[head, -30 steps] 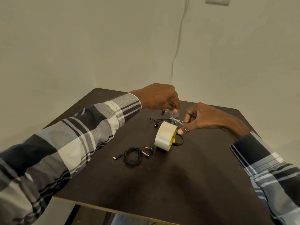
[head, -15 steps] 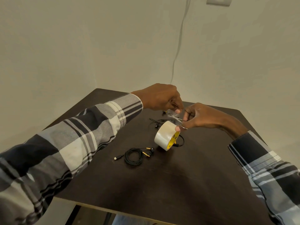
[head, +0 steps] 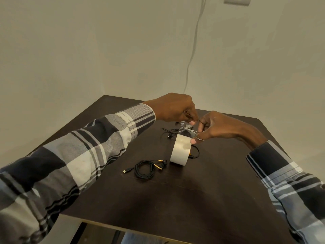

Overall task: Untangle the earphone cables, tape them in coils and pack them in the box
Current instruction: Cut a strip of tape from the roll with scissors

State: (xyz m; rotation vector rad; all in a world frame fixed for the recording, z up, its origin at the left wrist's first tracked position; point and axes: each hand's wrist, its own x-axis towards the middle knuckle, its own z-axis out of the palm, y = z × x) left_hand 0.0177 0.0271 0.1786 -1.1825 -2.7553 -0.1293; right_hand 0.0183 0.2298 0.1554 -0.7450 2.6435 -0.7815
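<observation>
Pale plaster walls meet in a corner behind a dark worktop (head: 202, 199), with a thin white wire (head: 191, 53) running down from a wall plate (head: 236, 0).

On the left, the left hand (head: 173, 108) hangs above the far part of the worktop, its fingers (head: 190, 122) pressed together on the free end of a clear tape strip (head: 186, 128). Below and nearer the camera, one black earphone cable (head: 145, 169) lies already wound in a coil, its gold plugs and connector sticking out. Just right of it the tape roll (head: 181, 149) stands on its edge; a yellow patch shows on its core, but no writing can be read. A second, loose cable (head: 169, 133) lies partly behind the roll.

Further right, the right hand (head: 216, 127) holds small scissors (head: 193, 132), fingers through the loops and thumb resting on the roll. The strip runs up from the roll to the left hand, and the blades cross it from the right, so the cut looks about to be made. No box is in view.
</observation>
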